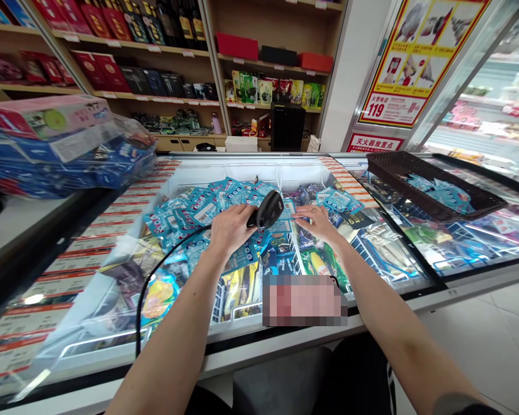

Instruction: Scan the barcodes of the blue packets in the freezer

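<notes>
My left hand is closed round the grip of a black handheld barcode scanner, whose black cable trails down to the left. The scanner head points down at several blue snack packets heaped in an open chest freezer. My right hand lies with fingers stretched out on the packets just right of the scanner, touching a blue packet.
A black plastic basket holding a few blue packets rests on the freezer's glass lid at right. Wrapped boxes are stacked on a counter at left. Shelves of boxed goods line the back wall. A glass-door cooler stands at far right.
</notes>
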Available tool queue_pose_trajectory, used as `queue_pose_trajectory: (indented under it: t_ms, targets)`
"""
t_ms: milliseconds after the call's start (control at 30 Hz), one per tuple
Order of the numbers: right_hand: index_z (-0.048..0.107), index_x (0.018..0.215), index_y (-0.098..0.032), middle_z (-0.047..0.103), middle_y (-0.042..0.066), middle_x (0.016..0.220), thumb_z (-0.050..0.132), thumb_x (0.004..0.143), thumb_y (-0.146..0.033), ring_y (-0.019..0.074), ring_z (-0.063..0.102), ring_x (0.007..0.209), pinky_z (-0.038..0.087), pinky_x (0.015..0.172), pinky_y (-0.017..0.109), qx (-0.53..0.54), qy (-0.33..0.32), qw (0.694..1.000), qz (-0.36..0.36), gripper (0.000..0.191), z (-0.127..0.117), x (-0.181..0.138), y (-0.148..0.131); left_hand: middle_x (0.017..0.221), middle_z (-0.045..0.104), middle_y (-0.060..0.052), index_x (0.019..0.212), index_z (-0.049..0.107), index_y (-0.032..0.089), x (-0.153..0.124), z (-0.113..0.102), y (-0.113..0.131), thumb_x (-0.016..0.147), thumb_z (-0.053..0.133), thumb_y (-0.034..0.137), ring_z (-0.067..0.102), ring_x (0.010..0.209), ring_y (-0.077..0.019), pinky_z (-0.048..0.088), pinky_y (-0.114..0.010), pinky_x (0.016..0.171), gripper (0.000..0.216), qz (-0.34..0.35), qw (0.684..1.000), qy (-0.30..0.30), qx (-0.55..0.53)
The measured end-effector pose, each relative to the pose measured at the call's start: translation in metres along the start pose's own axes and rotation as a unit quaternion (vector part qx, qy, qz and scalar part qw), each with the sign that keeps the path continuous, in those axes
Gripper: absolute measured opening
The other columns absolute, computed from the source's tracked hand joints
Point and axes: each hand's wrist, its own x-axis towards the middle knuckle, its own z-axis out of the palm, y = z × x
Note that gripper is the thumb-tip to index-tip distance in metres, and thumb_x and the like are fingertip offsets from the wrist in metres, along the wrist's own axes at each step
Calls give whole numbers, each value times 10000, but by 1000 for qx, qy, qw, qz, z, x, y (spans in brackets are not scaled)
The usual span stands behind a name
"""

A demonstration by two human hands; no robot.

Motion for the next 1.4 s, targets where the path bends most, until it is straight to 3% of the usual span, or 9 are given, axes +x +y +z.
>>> queue_pose_trajectory:
  t_ms: [100,233,433,600,800,933,1100,1233,1400]
  targets:
    - [659,1016,-349,624,-21,1135,490,848,-478,225,460,1160,153,1058,501,-2,2,1000,11,271,0,1,3,932,649,-73,1065,574,224,0,0,0,796,503,347,600,892,-239,426,-307,638,305,1,1000,-2,-9]
    - [606,1130,-317,587,7,1194,527,810,-517,231,428,1180,239,1032,445,-33,53,998,26,386,5,2,3,934,649,-72,1065,575,225,0,0,0,796,500,351,600,894,-234,430,-300,636,307,-3,1000,-5,1]
    - [614,1110,-252,474,91,1301,499,740,-669,317,282,1271,226,1014,504,-103,87,988,72,569,16,4,-2,937,652,-68,1067,573,231,0,0,1,797,496,342,600,891,-230,430,-299,630,302,-2,1000,-4,3]
    - [656,995,-285,503,64,1266,610,670,-637,312,311,1246,184,1018,518,-87,86,989,78,481,17,8,-4,934,652,-66,1063,569,227,1,0,2,805,492,339,596,904,-233,423,-303,641,292,3,1000,-7,-3]
    - [699,767,-268,573,30,1197,677,676,-488,291,418,1183,161,1026,537,-25,81,988,125,239,21,17,-6,943,651,-68,1067,565,228,0,0,2,807,494,339,592,915,-237,423,-308,648,292,4,1000,-8,-11]
    - [676,723,-247,616,21,1134,649,690,-409,276,501,1114,237,1023,509,28,107,981,157,167,21,21,-1,943,651,-72,1059,569,223,0,0,1,802,501,337,593,915,-240,422,-305,644,290,3,1000,-7,-9]
    - [572,877,-205,637,42,859,532,755,-397,212,613,844,489,786,393,228,228,929,184,230,14,19,10,935,650,-62,1049,572,221,0,1,1,801,508,346,597,886,-233,408,-296,609,285,2,1000,3,3]
    - [464,1052,-211,523,-10,673,474,789,-453,191,592,618,509,497,337,333,285,875,204,357,6,12,15,923,650,-48,1041,573,226,0,2,1,801,515,352,596,864,-227,391,-290,580,278,9,1000,9,7]
    - [495,1025,-211,441,-42,611,485,768,-377,135,484,483,478,408,305,302,294,883,208,307,1,7,23,923,649,-53,1053,571,231,0,3,0,803,517,345,592,876,-228,393,-287,596,280,14,1000,4,0]
